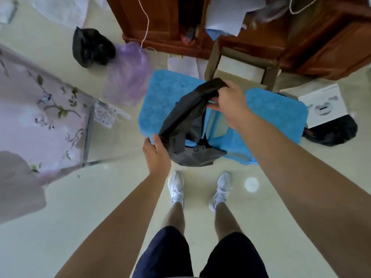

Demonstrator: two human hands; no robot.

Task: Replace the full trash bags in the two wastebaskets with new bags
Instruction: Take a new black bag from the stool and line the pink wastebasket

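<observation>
A floral bedsheet (34, 109) fills the left side above the pale floor (100, 207), a white box (323, 105) lies at the right near a wooden cabinet (321, 53), and a cardboard box (241, 65) stands open before it.

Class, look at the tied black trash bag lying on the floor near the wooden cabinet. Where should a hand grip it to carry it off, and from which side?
Grip the tied black trash bag at its gathered top, near the upper left of the bundle, coming down from above. The plastic looks bunched narrowest there, so a hand can likely close around it, while the bulging body below is too wide. The view is blurred, so the exact knot cannot be made out.
</observation>
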